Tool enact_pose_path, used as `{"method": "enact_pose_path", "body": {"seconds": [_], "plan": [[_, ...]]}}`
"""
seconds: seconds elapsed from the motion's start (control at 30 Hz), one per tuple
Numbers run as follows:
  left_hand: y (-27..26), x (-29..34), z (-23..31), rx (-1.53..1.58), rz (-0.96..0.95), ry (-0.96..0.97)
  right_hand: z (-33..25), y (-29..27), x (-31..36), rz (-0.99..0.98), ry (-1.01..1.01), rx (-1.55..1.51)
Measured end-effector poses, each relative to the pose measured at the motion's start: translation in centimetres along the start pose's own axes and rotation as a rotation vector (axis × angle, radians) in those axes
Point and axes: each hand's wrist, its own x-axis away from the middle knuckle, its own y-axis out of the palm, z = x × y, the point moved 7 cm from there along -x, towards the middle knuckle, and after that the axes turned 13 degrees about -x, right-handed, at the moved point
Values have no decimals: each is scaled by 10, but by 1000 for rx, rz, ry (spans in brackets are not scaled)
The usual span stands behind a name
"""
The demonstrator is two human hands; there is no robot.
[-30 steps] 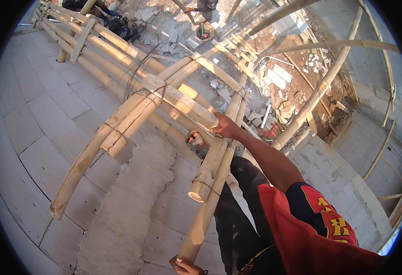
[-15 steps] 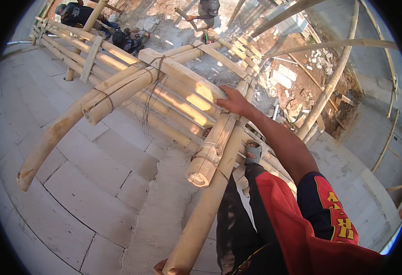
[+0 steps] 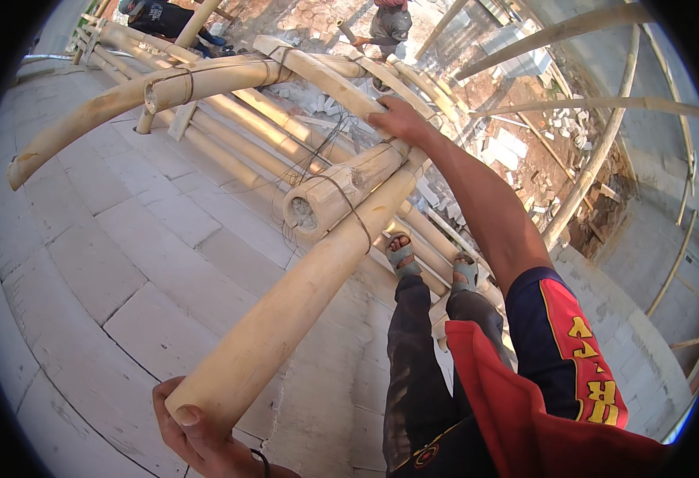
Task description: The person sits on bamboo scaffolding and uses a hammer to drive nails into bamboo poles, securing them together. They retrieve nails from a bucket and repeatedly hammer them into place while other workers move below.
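My left hand (image 3: 200,430) is wrapped round the near end of a long, thick bamboo pole (image 3: 278,307) that slants up and away to the right. A shorter bamboo piece (image 3: 341,191) with an open, hollow end is bound along that pole with dark wire. Farther off, my right hand (image 3: 401,121) grips the near end of a squared wooden beam (image 3: 318,76). That beam crosses a pair of lashed bamboo poles (image 3: 166,89), one of them curving out to the left. Loose dark wire (image 3: 302,171) hangs by the joint.
My sandalled feet (image 3: 401,251) stand on bamboo rails above a pale block wall (image 3: 86,263). Down at the far side are a person in black (image 3: 162,20), another in grey (image 3: 389,28), and scattered broken blocks (image 3: 505,147). Slanted bamboo poles (image 3: 592,167) rise at right.
The long pole's near end has swung up and left with my left hand, which now shows fully. The curved poles appear higher. My right hand has kept its grip on the beam.
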Motion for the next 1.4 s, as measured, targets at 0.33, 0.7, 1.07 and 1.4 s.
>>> {"method": "enact_pose_path", "body": {"seconds": [0.33, 0.7, 1.07, 1.4], "plan": [[-5, -67, 2, 52, 23, -25, -25, 21, -49, 24, 8, 15], [-28, -261, 40, 8, 35, -11, -109, 48, -178, 125, 0, 52], [-36, -420, 75, 7, 139, -61, -170, 79, -291, 88, 81, -23], [-22, -549, 61, 237, 94, -57, -198, 119, -371, 159, -8, -6]]}}
